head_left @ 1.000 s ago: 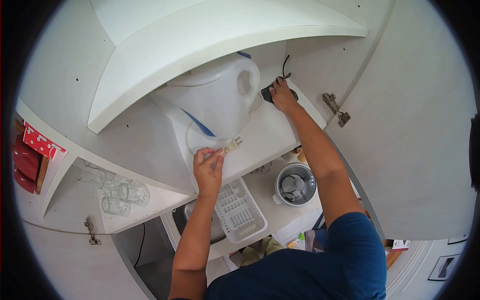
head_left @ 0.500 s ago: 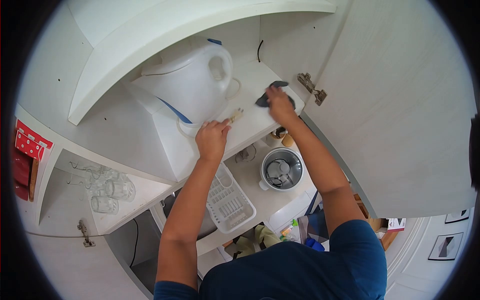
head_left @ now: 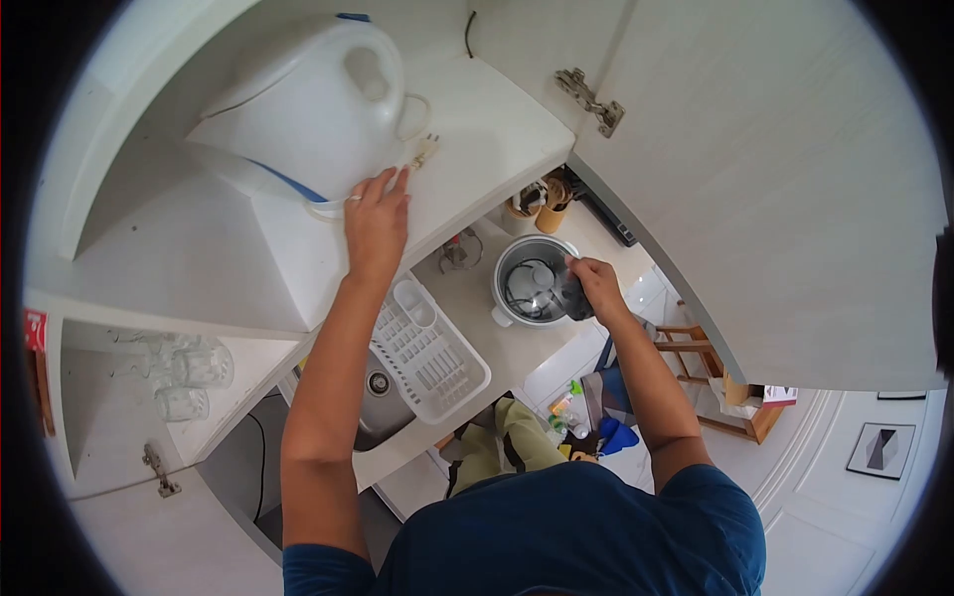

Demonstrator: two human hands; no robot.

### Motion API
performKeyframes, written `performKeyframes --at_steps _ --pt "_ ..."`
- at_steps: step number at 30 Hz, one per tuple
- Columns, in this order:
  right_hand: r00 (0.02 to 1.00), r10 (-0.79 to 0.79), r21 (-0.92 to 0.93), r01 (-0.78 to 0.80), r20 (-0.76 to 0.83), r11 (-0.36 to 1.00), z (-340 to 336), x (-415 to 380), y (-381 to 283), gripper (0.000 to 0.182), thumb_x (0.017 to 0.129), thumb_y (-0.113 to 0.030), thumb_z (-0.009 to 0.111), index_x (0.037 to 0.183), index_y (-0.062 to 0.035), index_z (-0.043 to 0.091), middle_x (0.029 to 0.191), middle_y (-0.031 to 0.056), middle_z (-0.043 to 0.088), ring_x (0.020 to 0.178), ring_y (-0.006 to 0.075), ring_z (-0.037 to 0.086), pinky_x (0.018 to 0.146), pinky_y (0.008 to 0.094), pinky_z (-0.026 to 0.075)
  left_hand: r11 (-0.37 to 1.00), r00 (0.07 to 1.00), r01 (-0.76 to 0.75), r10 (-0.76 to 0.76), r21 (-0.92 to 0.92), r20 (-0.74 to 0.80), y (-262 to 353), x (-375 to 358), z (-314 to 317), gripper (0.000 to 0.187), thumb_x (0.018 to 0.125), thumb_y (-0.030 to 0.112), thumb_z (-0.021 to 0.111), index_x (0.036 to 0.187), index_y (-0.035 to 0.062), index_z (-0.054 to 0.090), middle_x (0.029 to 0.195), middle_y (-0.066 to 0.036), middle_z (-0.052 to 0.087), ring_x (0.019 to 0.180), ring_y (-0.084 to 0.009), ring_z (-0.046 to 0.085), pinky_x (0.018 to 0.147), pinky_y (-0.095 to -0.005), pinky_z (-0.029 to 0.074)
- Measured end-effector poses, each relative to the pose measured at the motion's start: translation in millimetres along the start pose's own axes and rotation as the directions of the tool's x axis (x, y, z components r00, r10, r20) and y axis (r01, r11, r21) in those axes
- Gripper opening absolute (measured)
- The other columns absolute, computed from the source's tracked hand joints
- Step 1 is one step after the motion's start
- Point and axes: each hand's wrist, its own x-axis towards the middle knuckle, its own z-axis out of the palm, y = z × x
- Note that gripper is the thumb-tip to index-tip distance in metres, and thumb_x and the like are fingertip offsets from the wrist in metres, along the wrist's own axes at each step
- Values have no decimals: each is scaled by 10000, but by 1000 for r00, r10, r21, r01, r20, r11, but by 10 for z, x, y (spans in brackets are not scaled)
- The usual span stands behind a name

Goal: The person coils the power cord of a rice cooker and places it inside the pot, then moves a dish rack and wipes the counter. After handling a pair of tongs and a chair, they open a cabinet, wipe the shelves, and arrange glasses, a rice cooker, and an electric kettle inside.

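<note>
A dark cloth (head_left: 574, 298) hangs from the fingers of my right hand (head_left: 598, 286), which is closed on it. Behind it stands a white pot with a metal inside (head_left: 505, 273), a cord and pale parts lying in it; the cloth overlaps its right rim. Up on the cabinet shelf (head_left: 487, 119), my left hand (head_left: 378, 217) rests near the front edge with fingers stretched out. Just beyond its fingertips lies a cream power plug (head_left: 425, 151). The white electric kettle (head_left: 318, 119) with blue trim sits behind that hand, its cord looping beside the handle.
Glass mugs (head_left: 194, 372) stand in the lower left compartment. Below are a white dish rack (head_left: 437, 368), a sink (head_left: 376, 402) and utensil holders (head_left: 550, 217). An open cabinet door (head_left: 775, 199) hangs at the right, with a metal hinge (head_left: 591, 99).
My right hand has brought the dark cloth down from the shelf to beside the pot. My left hand has come off the plug, its fingers now straighter. The view has shifted.
</note>
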Motion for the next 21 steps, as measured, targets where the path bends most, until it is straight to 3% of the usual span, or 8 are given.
performKeyframes --at_steps 2,6,8,10,12,13,15,21 --pt "968 250 10 -250 10 968 -130 145 533 166 801 -190 671 780 -26 660 672 47 585 591 104 512 538 256 407 999 999 -5 4 -46 -32 118 -45 -96 350 800 51 599 1148 85 620 1101 -74 608 994 -271 532 855 -397 418" --pt "940 335 267 -305 -71 914 -366 814 1682 165 850 -162 617 913 -20 671 704 50 594 496 106 482 492 251 416 951 987 -30 -19 -307 -158 566 -604 -32 407 805 22 590 1210 48 573 1066 -135 598 885 -286 571 769 -377 470" --pt "899 427 241 -395 -96 886 -426 1029 1863 184 865 -164 600 969 -28 669 709 55 598 512 111 490 506 253 430 777 984 114 -4 -619 177 891 -1183 373 471 811 20 585 1276 37 507 1057 -153 594 842 -303 586 717 -357 481" --pt "849 512 207 -482 -129 851 -459 1255 2046 211 881 -166 584 1025 -36 668 714 61 602 528 116 497 520 256 445 596 754 593 -176 -541 633 968 -1880 1200 524 854 17 542 1359 48 407 1127 -165 568 966 -242 576 820 -307 468" --pt "861 507 85 -503 -35 860 -419 1468 2299 258 895 -203 576 1087 -51 656 748 70 616 590 132 534 573 282 479 326 462 883 -473 -339 750 871 -2672 2162 587 891 74 530 1425 83 287 1224 -125 513 978 -219 572 858 -311 465" --pt "901 432 20 -433 19 901 -424 1637 2563 283 895 -228 581 1105 -51 648 823 77 637 662 146 573 628 303 505 318 447 890 -473 -325 759 869 -2811 2424 587 891 74 530 1425 83 287 1224 -125 513 978 -219 572 858 -311 465" --pt "915 378 143 -397 144 907 -350 1823 2757 290 899 -242 575 1105 -50 646 918 74 649 685 152 585 667 289 502 -399 -97 910 -469 -113 878 854 -2974 2802 494 936 116 487 1401 93 321 1268 -82 464 968 -195 570 897 -335 468" --pt "901 403 192 -430 162 883 -173 1827 2735 243 904 -212 567 1054 -36 642 909 53 647 687 136 578 648 275 486 -503 118 819 -325 -277 938 809 -3023 2884 306 950 65 444 1255 86 462 1084 -23 538 928 -148 559 853 -339 521"
